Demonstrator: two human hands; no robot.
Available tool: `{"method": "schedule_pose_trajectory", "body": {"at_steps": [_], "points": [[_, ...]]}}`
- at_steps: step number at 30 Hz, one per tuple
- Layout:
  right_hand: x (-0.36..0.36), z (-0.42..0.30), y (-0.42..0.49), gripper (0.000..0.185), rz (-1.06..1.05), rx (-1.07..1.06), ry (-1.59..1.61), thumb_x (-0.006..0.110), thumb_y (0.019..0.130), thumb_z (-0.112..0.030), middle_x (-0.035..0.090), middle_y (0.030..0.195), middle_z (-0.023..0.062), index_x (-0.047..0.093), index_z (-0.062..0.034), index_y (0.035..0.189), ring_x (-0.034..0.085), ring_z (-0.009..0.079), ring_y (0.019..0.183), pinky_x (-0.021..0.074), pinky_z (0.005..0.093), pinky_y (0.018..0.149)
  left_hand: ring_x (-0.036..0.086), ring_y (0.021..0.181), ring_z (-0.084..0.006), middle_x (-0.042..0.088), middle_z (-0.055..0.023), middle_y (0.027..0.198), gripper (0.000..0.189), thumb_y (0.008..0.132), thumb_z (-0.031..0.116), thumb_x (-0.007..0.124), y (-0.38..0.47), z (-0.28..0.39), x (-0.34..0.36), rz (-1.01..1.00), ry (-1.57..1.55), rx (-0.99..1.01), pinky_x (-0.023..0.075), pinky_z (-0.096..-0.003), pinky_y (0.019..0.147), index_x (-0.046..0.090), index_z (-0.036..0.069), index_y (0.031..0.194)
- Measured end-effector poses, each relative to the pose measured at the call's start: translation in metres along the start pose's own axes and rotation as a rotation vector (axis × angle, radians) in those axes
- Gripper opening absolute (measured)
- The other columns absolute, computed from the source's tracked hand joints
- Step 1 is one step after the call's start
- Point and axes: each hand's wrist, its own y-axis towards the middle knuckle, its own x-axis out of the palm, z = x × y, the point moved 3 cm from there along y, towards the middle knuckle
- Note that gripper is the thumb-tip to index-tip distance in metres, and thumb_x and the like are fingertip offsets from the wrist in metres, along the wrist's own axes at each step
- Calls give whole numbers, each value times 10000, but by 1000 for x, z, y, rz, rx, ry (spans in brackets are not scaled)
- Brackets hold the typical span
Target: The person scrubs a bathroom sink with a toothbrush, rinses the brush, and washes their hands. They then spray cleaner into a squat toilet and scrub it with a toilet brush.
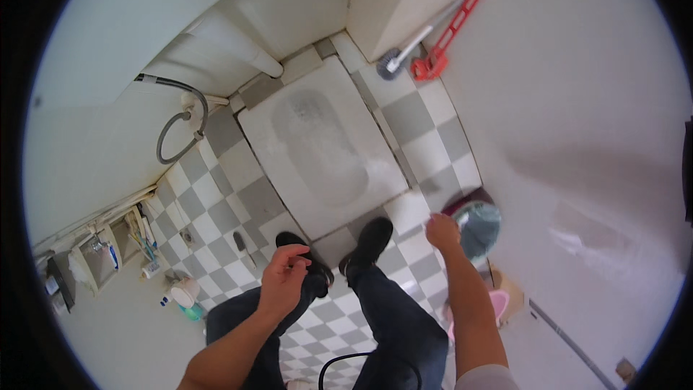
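My left hand [283,276] is held above my left shoe with its fingers apart and slightly curled, holding nothing that I can see. My right hand [443,232] has its fingers curled, just left of a lined waste bin [479,230] by the right wall; whether anything small is in it I cannot tell. In front of my black shoes [373,238] a white squat toilet pan [330,146] is set in the floor. A small brush with a dark head [239,241] lies on the tiles left of my shoes.
A grey-bristled toilet brush [391,64] and a red long-handled tool [450,38] lean in the back right corner. A white pipe [243,49] and a grey hose [203,114] are at the back left. Shelves [97,262] with toiletries line the left wall; a pink basin [498,303] stands right.
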Motion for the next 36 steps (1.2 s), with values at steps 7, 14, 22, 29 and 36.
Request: {"method": "schedule_pose_trajectory", "body": {"at_steps": [7, 14, 22, 29, 36], "points": [[35, 72, 19, 598, -64, 149, -416, 411, 969, -465, 508, 1466, 206, 577, -20, 1331, 334, 377, 1457, 118, 495, 1226, 623, 1020, -157, 557, -59, 1240, 284, 973, -19, 514, 119, 25, -15, -6, 132, 268, 499, -266, 827, 586, 54, 1238], [36, 91, 31, 765, -299, 338, -173, 412, 937, -566, 494, 1451, 276, 464, 10, 1437, 411, 407, 1408, 140, 504, 1218, 615, 1046, -170, 543, -56, 1282, 316, 970, -34, 492, 210, 45, -5, -108, 63, 458, 519, -305, 853, 572, 51, 1263], [-96, 30, 126, 342, 284, -14, -226, 565, 913, -364, 704, 995, 148, 643, -109, 1127, 694, 351, 909, 540, 546, 752, 611, 1057, -163, 540, -51, 1304, 301, 981, -16, 500, 208, 40, -49, 36, -30, 399, 524, -310, 864, 572, 62, 1262], [-367, -140, 248, 262, 1168, -426, -712, 550, 890, -194, 689, 1056, 46, 675, -137, 1113, 593, 232, 1087, 473, 463, 937, 592, 1010, -157, 566, -41, 1213, 333, 949, -57, 513, 143, 82, -97, 273, 2, 581, 498, -290, 846, 584, 60, 1252], [-376, -120, 312, 210, 960, -334, -1047, 565, 891, -213, 671, 1149, 42, 709, -157, 1034, 533, 220, 1224, 310, 448, 1146, 593, 994, -164, 565, -77, 1164, 368, 921, -55, 557, 82, 86, -95, 441, 219, 579, 496, -299, 828, 568, 68, 1267]]}}
